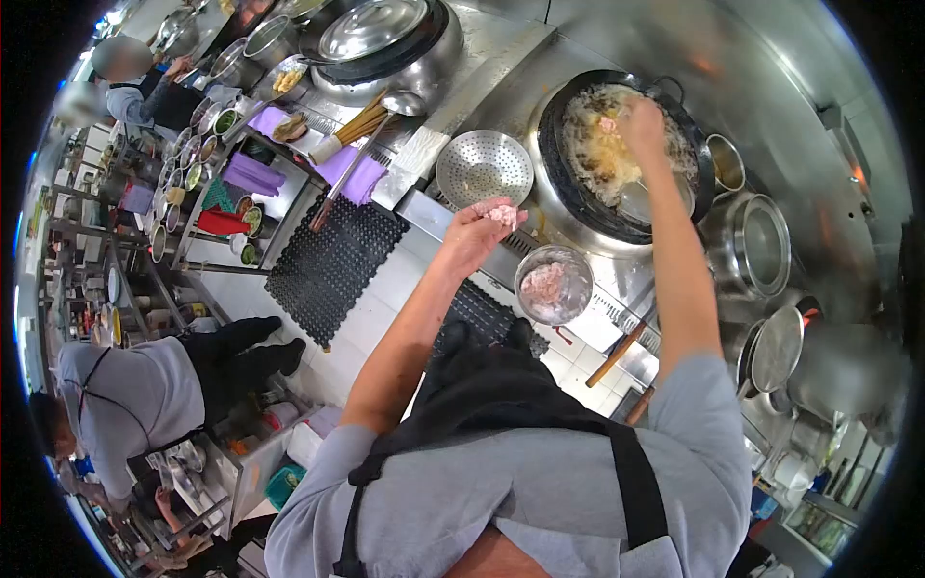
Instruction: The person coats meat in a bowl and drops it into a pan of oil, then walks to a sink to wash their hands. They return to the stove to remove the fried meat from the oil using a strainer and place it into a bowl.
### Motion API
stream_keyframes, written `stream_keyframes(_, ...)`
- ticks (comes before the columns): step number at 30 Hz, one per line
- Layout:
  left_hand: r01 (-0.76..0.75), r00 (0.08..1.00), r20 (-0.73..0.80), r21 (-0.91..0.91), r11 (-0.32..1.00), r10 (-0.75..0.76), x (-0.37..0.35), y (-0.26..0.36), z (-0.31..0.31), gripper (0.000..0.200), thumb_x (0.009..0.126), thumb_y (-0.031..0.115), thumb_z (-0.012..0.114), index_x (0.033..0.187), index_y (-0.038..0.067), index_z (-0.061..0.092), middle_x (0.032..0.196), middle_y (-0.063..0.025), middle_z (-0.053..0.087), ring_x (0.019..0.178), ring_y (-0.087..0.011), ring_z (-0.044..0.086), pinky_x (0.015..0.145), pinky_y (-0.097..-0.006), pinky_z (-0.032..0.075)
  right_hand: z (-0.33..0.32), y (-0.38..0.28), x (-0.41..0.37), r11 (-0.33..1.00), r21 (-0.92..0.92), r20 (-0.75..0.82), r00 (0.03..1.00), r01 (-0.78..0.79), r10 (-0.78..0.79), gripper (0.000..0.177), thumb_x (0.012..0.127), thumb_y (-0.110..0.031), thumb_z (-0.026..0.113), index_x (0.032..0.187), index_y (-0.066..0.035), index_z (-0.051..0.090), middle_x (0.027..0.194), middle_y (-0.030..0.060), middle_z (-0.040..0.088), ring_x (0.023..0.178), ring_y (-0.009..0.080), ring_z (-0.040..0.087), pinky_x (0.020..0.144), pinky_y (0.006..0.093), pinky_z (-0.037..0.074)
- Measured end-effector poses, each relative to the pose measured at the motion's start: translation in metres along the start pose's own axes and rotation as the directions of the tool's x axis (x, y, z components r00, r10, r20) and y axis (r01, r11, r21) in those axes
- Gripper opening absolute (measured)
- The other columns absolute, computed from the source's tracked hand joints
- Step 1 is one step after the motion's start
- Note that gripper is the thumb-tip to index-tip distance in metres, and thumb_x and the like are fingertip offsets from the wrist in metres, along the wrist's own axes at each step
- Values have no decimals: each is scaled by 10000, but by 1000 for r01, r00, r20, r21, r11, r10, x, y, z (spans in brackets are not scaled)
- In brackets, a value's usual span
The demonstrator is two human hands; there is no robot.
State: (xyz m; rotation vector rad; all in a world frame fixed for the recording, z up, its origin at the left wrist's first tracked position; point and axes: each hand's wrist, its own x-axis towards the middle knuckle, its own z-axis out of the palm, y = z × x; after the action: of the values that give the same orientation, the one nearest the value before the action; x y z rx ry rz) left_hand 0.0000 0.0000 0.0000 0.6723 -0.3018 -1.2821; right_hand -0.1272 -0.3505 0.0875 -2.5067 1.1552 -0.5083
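Observation:
My left hand [469, 239] is palm up with curled fingers, holding a clump of pale pink raw meat [504, 215]. Just right of it stands a metal bowl [586, 295] with more of the coated raw meat [547, 283] inside. Reaching over the large black wok [554, 193], my right hand [642, 130] has its fingers bunched and pointing down; what they hold is hidden. A pink piece of meat [607, 125] shows beside those fingers, above the bubbling oil [599, 169]. A round metal utensil [665, 200] rests in the wok's lower right.
A perforated strainer [485, 167] lies left of the wok, with a long-handled ladle [403, 103] farther left. Lidded pot [374, 31] stands at the back. Metal pots [756, 246] crowd the right side. One person [145, 385] bends at the left; another person [145, 96] stands farther back.

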Motion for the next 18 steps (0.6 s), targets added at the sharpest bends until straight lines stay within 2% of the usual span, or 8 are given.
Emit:
stream_keyframes(1,-1,1000,-7,21,1000,2,3,3,6,377,954,48,621,1298,-75,531,1211,-189,640,1189,-372,618,991,-379,532,0,-18,-26,995,75,-131,989,72,-62,288,847,-92,598,1098,-53,732,1068,244,711,941,331,712,874,426,549)
stream_keyframes(3,35,999,-26,117,993,-32,4,2,18,311,962,23,596,1256,-73,563,1152,-165,667,1139,-335,652,936,-350,563,-7,-65,-100,951,119,26,956,286,-291,316,815,-132,591,1076,-25,734,1025,222,715,917,346,695,848,409,548)
stream_keyframes(4,79,996,-55,233,969,-68,0,12,28,285,964,20,589,1233,-73,576,1139,-157,673,1109,-312,668,911,-343,575,-27,-112,-138,954,262,315,921,146,-228,351,790,-163,652,1101,-20,724,1073,226,695,934,352,680,873,390,535)
stream_keyframes(6,62,998,5,380,923,-69,8,12,32,187,974,56,588,1104,-57,659,1033,-118,708,953,-208,717,784,-310,603,-5,-127,-179,858,447,249,886,252,-390,396,779,-136,708,1157,-19,701,988,230,685,914,364,676,840,408,530)
stream_keyframes(9,83,991,67,398,913,-119,17,9,39,177,975,61,570,1066,-52,672,984,-116,712,864,-180,718,741,-286,601,28,-113,-196,883,431,101,962,188,-254,311,799,-48,662,1102,1,713,960,219,688,897,377,678,824,412,532)
stream_keyframes(15,36,999,-35,568,822,-19,24,-13,49,189,936,103,601,948,-58,699,766,-73,689,622,-109,649,567,-246,541,32,-73,-208,915,399,-125,992,52,-2,221,829,-75,654,1019,9,730,875,222,705,766,332,706,706,385,551)
stream_keyframes(16,23,998,-63,580,814,17,25,-14,49,188,932,104,604,933,-56,702,753,-69,686,609,-105,644,550,-242,530,33,-61,-207,850,498,18,983,-169,185,228,836,-49,657,1040,29,725,842,188,731,714,241,709,656,325,550)
stream_keyframes(18,10,1000,-10,585,811,-5,29,-12,50,191,921,94,604,988,-46,715,772,-66,693,612,-97,643,549,-238,526,37,-49,-205,635,723,260,959,-272,115,254,838,-36,676,1075,46,715,849,134,735,731,179,694,655,294,547)
